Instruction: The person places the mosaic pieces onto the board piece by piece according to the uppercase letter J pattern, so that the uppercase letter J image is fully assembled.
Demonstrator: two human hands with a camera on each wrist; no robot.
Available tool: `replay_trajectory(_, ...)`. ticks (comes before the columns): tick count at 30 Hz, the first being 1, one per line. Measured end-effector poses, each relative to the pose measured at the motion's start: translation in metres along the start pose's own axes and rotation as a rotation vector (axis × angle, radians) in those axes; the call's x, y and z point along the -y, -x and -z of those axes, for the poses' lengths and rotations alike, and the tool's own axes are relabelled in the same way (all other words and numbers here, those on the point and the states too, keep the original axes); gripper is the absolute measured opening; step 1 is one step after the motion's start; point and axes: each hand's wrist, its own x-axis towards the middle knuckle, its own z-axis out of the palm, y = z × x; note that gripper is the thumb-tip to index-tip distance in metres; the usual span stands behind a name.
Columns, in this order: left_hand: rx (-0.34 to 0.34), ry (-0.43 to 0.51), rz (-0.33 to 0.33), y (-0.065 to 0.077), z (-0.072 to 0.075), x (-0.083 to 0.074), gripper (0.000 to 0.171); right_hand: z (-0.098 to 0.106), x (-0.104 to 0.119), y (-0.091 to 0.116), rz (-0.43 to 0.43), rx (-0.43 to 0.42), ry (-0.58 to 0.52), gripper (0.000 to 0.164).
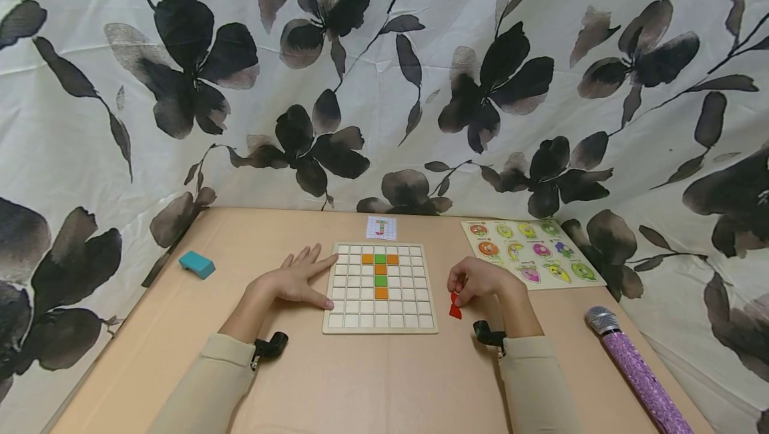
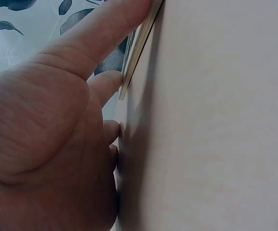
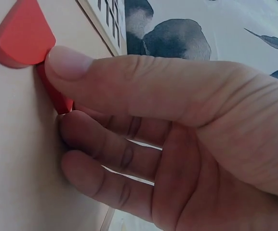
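Observation:
A square white grid board (image 1: 351, 320) lies on the table, with several orange and green squares (image 1: 381, 270) forming a T on it. My left hand (image 1: 296, 278) is spread flat at the board's left side, its thumb and index fingertip touching the edge. In the left wrist view, the same hand (image 2: 37, 130) has its thumb against the board's side (image 2: 141, 41). To the right of the board, my right hand (image 1: 485, 280) pinches a red bow-tie-shaped piece (image 1: 455, 312) close to the tabletop. The right wrist view shows the piece's wide end (image 3: 23, 36) beyond the thumb; fingers partly hide the rest.
Behind the board lies a small card (image 1: 381, 228) with a coloured T pattern. A fruit picture sheet (image 1: 535, 254) is at the back right, and a purple glittery microphone (image 1: 643, 374) at the right. A teal block (image 1: 197, 265) sits at the left. Floral fabric (image 1: 384, 87) hangs behind.

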Motion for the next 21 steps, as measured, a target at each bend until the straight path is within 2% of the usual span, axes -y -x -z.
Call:
replay_trajectory(6,0.006,0.004,0.001,0.0009,0.0005,-0.0009,0.114,-0.002,-0.0004,-0.0025,-0.012,0.003,0.013,0.021)
replay_trajectory(12,0.0,0.001,0.001,-0.0001,-0.0008,0.0004,0.114,-0.0031,0.0006,-0.0046,0.009,0.015,-0.018,0.023)
replay_trajectory(21,0.004,-0.003,0.003,-0.0008,-0.0011,0.0006,0.114,-0.0049,0.0023,-0.0043,-0.025,0.001,-0.062,0.024)
